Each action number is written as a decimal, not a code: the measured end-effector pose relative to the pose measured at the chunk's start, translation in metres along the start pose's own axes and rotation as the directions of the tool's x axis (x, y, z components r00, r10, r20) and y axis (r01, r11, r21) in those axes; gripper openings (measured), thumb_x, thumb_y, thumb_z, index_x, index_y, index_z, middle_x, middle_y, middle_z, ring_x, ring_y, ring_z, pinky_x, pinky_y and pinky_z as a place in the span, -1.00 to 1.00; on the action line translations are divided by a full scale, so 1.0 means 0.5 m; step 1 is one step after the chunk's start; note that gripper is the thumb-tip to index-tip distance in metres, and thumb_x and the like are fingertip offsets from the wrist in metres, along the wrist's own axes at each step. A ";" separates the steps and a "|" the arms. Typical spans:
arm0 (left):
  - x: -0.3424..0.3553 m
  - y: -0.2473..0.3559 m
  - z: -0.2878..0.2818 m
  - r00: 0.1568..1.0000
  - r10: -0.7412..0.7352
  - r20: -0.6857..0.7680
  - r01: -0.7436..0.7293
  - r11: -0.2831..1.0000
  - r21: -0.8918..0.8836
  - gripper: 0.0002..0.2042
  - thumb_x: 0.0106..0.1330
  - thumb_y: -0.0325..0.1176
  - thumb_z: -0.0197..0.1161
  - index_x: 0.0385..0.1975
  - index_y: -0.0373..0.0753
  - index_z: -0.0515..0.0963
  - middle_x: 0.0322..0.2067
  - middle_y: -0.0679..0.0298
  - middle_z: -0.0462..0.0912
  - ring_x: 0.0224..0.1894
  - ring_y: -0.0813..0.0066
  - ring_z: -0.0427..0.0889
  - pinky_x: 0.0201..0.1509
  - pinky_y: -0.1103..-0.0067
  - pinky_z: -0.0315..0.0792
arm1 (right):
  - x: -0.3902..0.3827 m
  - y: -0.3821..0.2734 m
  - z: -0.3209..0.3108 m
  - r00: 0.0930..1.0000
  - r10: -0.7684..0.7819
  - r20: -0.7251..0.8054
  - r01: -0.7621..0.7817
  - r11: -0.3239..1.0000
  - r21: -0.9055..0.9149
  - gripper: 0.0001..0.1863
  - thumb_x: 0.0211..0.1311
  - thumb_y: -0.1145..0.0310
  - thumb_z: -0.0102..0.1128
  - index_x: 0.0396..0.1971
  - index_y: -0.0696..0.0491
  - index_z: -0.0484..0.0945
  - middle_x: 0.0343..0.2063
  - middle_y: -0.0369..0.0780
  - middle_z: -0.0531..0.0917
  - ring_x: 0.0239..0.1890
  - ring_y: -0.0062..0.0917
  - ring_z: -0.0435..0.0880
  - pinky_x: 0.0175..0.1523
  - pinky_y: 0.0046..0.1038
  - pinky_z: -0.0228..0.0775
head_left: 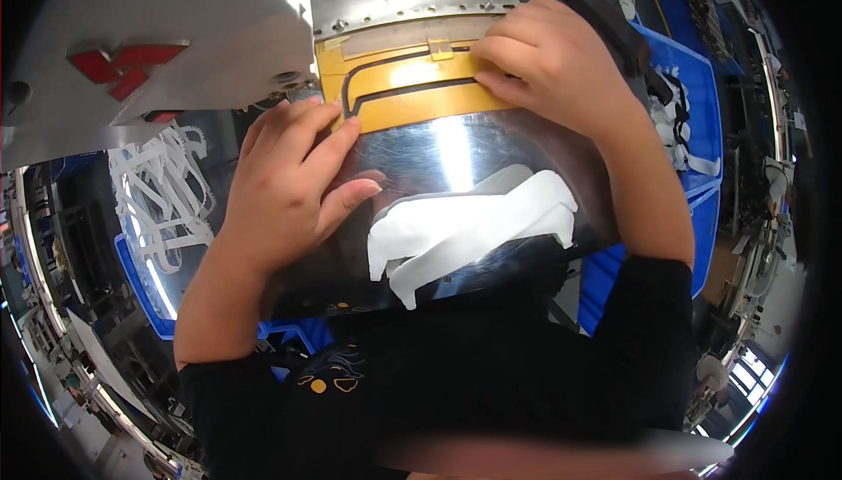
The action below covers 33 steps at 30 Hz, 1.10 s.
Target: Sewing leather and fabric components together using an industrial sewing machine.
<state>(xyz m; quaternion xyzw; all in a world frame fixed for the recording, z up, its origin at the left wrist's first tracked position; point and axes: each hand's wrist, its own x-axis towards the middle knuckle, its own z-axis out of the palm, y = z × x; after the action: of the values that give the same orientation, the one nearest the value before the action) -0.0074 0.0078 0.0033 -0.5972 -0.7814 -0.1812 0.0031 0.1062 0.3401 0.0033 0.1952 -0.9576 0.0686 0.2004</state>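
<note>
A yellow template with dark-edged curved slots lies at the far side of a shiny metal plate. My left hand rests its fingertips on the template's near left corner, fingers stretched and thumb apart. Over the right part of the template, my right hand is curled, with fingertips and thumb down by the slot ends; what they hold, if anything, is hidden. A small yellow tab stands at the template's far edge. Nearer to me, several white strip-shaped pieces overlap on the metal plate.
Beyond the template runs a metal bar with holes. A large grey machine housing with a red emblem fills the upper left. White cut-out strips lie at left. At right, a blue bin holds white and dark scraps.
</note>
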 end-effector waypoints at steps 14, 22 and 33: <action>0.007 -0.010 0.008 0.998 -0.048 0.041 0.046 0.998 0.044 -0.43 0.42 0.04 0.43 0.24 -0.28 0.72 0.24 -0.01 0.63 0.33 -0.08 0.58 0.49 0.14 0.40 | -0.015 0.000 -0.058 0.984 0.059 -0.169 -0.095 0.972 -0.213 -0.86 0.23 0.50 0.48 -0.24 0.06 0.71 -0.19 -0.18 0.74 -0.11 -0.26 0.75 0.01 -0.27 0.62; 0.006 -0.011 0.005 0.996 -0.061 0.061 0.060 0.998 0.020 -0.43 0.44 0.05 0.42 0.26 -0.26 0.71 0.26 -0.01 0.62 0.34 -0.08 0.57 0.49 0.13 0.40 | -0.018 -0.063 -0.057 0.920 0.185 0.345 -0.300 0.900 0.317 -0.74 0.25 0.40 0.49 -0.36 0.09 0.49 -0.28 -0.16 0.53 -0.23 -0.22 0.62 -0.16 -0.27 0.50; 0.007 -0.013 0.006 0.998 -0.047 0.044 0.046 0.999 0.020 -0.44 0.44 0.03 0.43 0.25 -0.28 0.72 0.25 0.00 0.62 0.32 -0.07 0.58 0.49 0.13 0.40 | -0.010 -0.010 -0.010 0.899 0.418 0.132 -0.432 0.794 0.427 -0.74 0.28 0.35 0.48 -0.30 0.08 0.52 -0.29 -0.19 0.59 -0.24 -0.40 0.63 -0.13 -0.38 0.52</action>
<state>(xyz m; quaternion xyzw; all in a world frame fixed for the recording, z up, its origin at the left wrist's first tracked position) -0.0137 0.0105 -0.0008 -0.5827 -0.7966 -0.1603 -0.0128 0.1139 0.3384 0.0060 0.0170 -0.9381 0.3264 0.1147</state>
